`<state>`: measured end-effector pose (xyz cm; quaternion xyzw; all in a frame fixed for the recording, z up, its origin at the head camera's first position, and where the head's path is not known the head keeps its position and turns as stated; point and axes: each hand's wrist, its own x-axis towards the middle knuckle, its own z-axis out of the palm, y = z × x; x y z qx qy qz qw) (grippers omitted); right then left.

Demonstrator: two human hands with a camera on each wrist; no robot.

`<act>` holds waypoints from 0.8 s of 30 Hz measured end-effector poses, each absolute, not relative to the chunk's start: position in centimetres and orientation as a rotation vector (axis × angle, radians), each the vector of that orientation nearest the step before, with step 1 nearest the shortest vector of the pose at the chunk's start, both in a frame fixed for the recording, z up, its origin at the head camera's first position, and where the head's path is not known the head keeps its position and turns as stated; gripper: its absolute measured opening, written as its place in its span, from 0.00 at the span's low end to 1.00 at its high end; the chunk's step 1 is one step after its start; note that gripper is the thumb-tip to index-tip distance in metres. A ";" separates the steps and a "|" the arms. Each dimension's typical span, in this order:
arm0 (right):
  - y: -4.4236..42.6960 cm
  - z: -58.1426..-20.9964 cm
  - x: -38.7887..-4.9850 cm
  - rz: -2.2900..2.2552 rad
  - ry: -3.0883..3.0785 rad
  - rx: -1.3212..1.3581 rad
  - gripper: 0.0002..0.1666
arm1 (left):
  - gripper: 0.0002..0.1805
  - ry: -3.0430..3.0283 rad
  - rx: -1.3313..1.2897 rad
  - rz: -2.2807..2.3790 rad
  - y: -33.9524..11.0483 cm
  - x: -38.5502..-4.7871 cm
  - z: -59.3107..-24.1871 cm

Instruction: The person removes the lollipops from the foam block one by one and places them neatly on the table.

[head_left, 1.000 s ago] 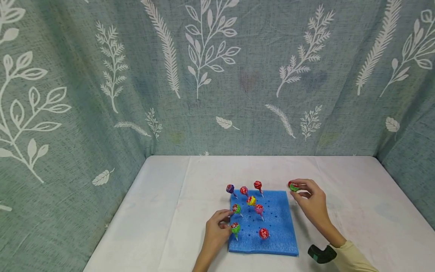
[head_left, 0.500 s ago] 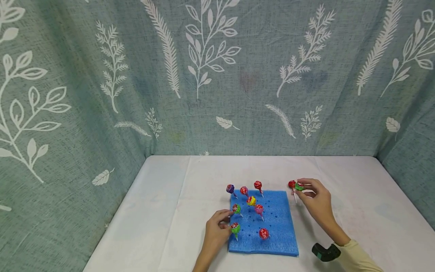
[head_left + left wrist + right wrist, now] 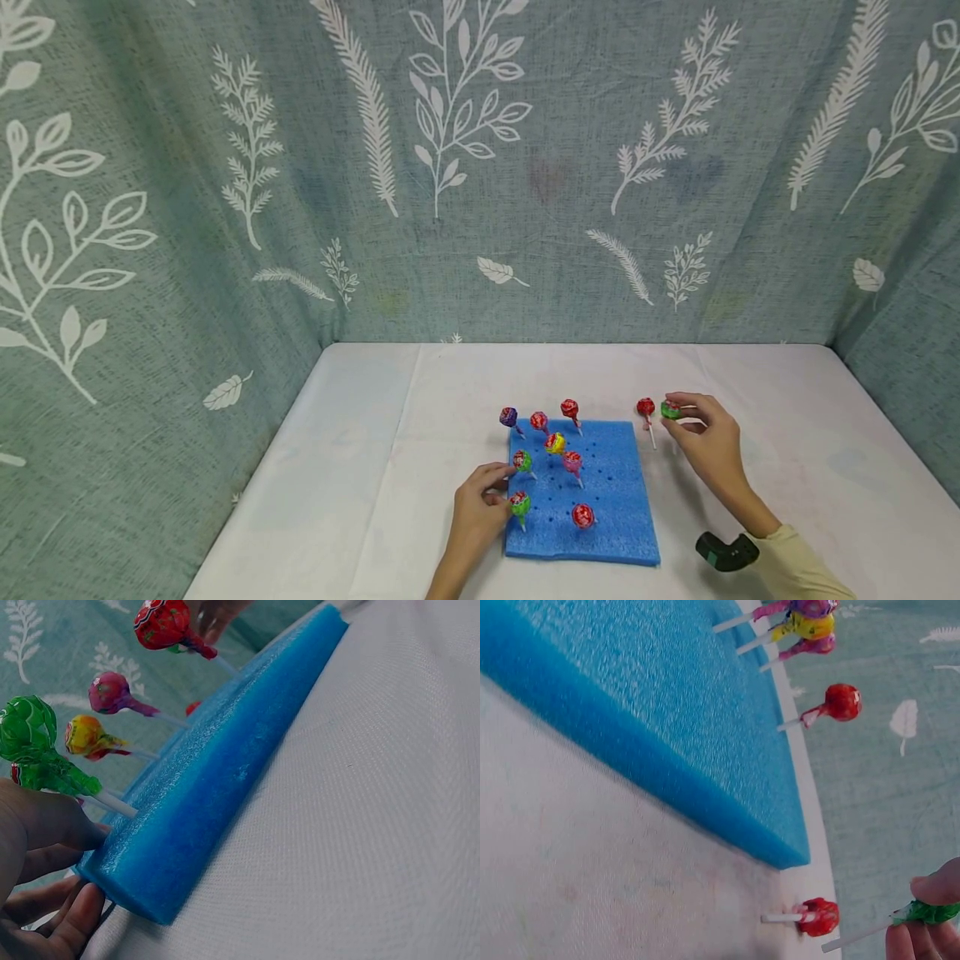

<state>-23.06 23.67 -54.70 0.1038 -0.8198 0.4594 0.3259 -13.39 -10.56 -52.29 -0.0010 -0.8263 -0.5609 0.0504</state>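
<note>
My right hand pinches a green-wrapped lollipop by its head, off the right side of the blue foam board. In the right wrist view its white stick points left, free of the board. A red lollipop lies on the table just left of that hand. My left hand grips the board's left edge, thumb and fingers either side of it in the left wrist view. Beside it, two green lollipops stand in the foam.
Also stuck in the board are a purple lollipop, a yellow one, a pink one and several red ones. Small holes dot the foam. A patterned curtain encloses the white table.
My right hand has moved rightward with the green lollipop, away from the red lollipop on the table, which now shows fully. My left hand stays at the board's edge.
</note>
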 end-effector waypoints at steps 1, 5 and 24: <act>23.7 -54.6 -23.0 1.205 -2.146 0.276 0.27 | 0.25 -2.515 -0.003 -1.710 -10.6 -13.4 -52.3; 23.6 -53.6 -22.6 1.242 -2.160 0.273 0.24 | 0.25 -2.497 -0.012 -1.715 -10.6 -13.4 -52.4; 22.9 -50.6 -21.7 1.222 -2.294 0.105 0.20 | 0.26 -2.479 -0.031 -1.712 -10.7 -13.3 -52.5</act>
